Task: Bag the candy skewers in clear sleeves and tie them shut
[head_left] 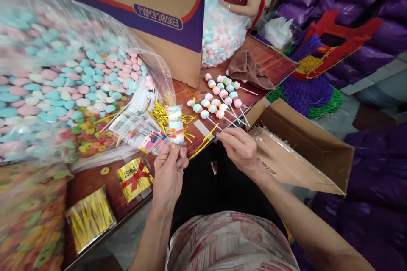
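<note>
Right now your left hand (170, 169) pinches a wrapped marshmallow skewer (175, 125) upright over the counter's (273, 65) near edge, its grip closed low to leave the neck free. Your right hand (240, 148) is closed on a gold twist tie (208, 134), angled toward it.

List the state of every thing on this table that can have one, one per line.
Candy skewer: upright, wrapped in clear film, held by left hand.
Right hand: pinching a gold twist tie.
Big candy bag: open.
Cardboard box: open, flaps out.
Finished skewers: lying loose on table.
Brown cloth: crumpled.
</note>
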The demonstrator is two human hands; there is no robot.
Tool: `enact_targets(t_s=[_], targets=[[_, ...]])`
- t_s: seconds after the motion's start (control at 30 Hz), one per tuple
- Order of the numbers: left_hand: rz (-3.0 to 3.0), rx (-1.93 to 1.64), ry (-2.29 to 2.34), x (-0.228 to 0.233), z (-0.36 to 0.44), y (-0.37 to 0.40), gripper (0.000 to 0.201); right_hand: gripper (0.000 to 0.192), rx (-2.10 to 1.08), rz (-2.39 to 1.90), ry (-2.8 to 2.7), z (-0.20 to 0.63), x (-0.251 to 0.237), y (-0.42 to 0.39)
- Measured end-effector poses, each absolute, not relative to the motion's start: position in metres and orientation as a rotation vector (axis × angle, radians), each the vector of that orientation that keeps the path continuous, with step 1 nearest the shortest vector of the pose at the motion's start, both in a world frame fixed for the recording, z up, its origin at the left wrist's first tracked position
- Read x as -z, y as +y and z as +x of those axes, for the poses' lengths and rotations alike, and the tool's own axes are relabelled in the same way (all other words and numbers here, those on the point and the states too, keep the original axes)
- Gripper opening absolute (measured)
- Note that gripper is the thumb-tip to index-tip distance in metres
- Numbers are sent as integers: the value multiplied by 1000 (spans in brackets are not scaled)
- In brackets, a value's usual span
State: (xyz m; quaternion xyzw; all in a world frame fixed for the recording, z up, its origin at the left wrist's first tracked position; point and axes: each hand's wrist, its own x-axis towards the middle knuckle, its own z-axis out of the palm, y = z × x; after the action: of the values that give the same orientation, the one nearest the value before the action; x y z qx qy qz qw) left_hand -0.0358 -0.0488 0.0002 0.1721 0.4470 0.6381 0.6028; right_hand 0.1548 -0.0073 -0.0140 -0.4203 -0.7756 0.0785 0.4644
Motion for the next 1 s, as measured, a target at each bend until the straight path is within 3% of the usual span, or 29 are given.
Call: enact_targets(t_s=[0.13,0.23,0.3,0.57,1.0], targets=[[424,-1474,1073,0,-27,-43,23,6,-826,-1121,-1267,125,-12,-21],[489,-1523,1108,0,-18,-40,19,11,-1310,-1081,-935,101,-18,-30],[522,-1548,1118,0,-14,-41,18,13,-1455,-1062,-892,90,-16,-32],[461,-1513,933,-1,-18,-45,14,16,-1298,-1199,-1154,88,-15,-29],[316,-1464,828,1,-21,-44,22,24,-1543,-1030,-1052,85,-4,-21]])
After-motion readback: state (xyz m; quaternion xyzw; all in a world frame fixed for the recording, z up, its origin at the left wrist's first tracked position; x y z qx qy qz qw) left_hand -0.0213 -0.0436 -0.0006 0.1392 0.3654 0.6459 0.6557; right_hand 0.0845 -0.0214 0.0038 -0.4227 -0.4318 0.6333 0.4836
